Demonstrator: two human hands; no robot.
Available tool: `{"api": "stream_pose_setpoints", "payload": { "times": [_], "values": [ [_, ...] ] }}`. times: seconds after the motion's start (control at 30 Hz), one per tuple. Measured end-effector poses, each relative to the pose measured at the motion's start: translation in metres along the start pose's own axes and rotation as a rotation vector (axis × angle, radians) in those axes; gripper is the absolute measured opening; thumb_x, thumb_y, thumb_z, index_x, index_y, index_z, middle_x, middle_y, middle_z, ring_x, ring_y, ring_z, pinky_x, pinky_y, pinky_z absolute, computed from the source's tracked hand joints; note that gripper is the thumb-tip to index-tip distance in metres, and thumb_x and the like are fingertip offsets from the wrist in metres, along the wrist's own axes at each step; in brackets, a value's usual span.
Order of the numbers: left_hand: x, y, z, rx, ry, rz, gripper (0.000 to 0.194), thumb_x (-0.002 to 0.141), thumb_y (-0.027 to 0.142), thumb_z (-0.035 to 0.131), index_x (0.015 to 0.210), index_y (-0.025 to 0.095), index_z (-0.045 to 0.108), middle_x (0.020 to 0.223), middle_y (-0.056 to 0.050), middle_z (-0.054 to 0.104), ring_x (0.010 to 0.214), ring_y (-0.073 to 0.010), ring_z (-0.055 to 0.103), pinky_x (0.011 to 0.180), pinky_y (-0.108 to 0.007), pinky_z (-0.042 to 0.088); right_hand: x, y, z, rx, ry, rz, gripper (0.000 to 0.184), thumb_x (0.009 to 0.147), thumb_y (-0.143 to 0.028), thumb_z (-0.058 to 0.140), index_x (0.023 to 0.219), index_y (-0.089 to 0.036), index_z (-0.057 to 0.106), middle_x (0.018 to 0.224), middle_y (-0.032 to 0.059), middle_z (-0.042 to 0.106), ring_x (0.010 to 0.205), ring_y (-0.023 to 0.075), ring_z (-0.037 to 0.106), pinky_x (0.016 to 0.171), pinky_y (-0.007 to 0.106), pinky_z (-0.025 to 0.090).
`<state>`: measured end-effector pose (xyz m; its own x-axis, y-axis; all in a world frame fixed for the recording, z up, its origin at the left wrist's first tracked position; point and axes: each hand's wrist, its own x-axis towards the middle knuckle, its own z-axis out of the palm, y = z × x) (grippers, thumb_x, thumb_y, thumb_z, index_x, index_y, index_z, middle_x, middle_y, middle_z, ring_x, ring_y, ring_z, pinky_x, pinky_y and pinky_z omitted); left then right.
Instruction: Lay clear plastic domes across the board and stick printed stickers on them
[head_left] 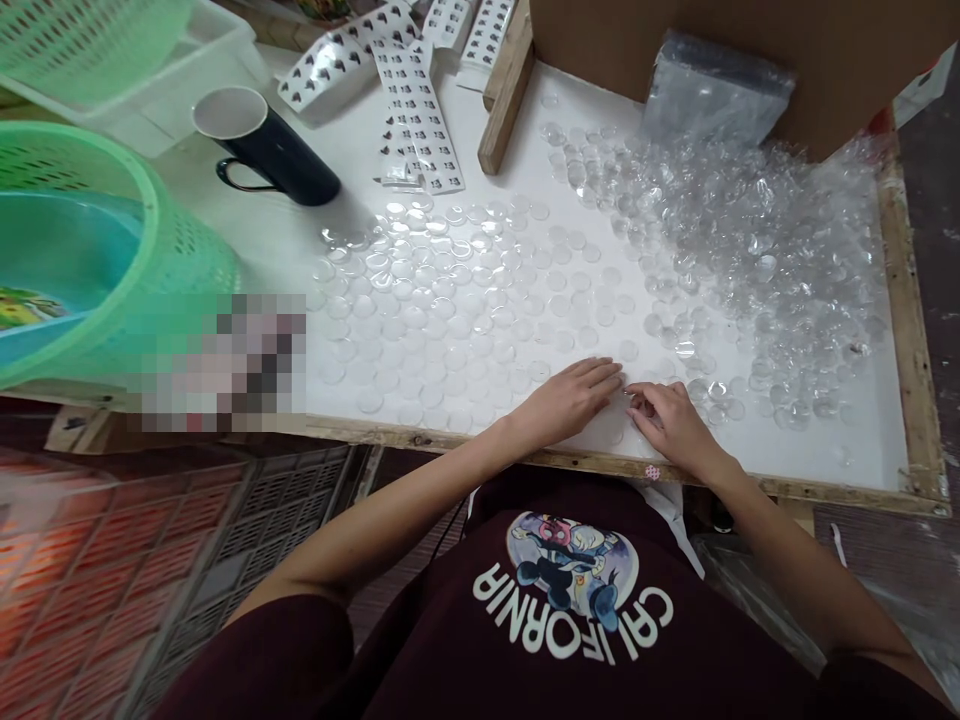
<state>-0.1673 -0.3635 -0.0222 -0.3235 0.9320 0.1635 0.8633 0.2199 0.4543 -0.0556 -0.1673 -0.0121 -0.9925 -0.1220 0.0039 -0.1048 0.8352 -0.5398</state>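
Clear round discs (439, 310) are laid out flat in a single layer across the white tabletop (277, 260). My left hand (574, 400) lies palm down near the table's front edge, fingers stretched out over the surface beside the discs. Just to its right, my right hand (671, 425) has thumb and fingers drawn together in a pinch, its fingertips almost meeting the left ones. What sits in that pinch is too small to make out. A loose heap of clear discs (757, 230) covers the right side, beyond my right hand.
A dark mug (281, 155) lies on its side at the back left, near a green basket (150, 215). Sticker sheets (424, 115) lie at the back beside a wooden block (506, 110). A plastic-wrapped pack (712, 90) leans on cardboard (840, 60). Wooden rims (911, 320) edge the table.
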Motion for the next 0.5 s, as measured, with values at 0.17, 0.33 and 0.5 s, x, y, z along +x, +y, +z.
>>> {"api": "stream_pose_setpoints", "payload": {
  "times": [0.17,0.33,0.5],
  "values": [
    [-0.014,0.005,-0.001,-0.006,-0.054,0.038,0.03,0.105,0.019,0.044,0.131,0.013,0.059,0.146,-0.014,0.058,0.139,-0.0223,0.051,0.117,-0.043,0.043,-0.007,-0.001,-0.006,-0.076,0.037,0.026,0.018,0.097,-0.023,0.052,0.112,-0.022,0.061,0.1,0.0079,0.071,0.094,0.0254,0.065,0.084,0.04,0.039],
    [-0.028,0.002,-0.009,-0.041,-0.034,0.063,0.027,0.104,0.016,0.047,0.124,0.009,0.064,0.14,-0.017,0.061,0.137,-0.0234,0.054,0.115,-0.041,0.047,-0.007,-0.01,0.0,-0.123,-0.057,-0.045,0.015,0.097,-0.025,0.057,0.11,-0.021,0.062,0.105,0.0091,0.069,0.101,0.027,0.062,0.084,0.04,0.038],
    [-0.042,-0.001,-0.018,-0.067,0.013,-0.039,0.026,0.102,0.017,0.051,0.125,0.014,0.063,0.138,-0.014,0.064,0.136,-0.0238,0.055,0.109,-0.043,0.053,-0.004,-0.023,0.014,-0.098,-0.116,-0.1,0.017,0.096,-0.022,0.06,0.113,-0.019,0.063,0.106,0.009,0.069,0.101,0.0255,0.062,0.085,0.039,0.038]
  ]
}}
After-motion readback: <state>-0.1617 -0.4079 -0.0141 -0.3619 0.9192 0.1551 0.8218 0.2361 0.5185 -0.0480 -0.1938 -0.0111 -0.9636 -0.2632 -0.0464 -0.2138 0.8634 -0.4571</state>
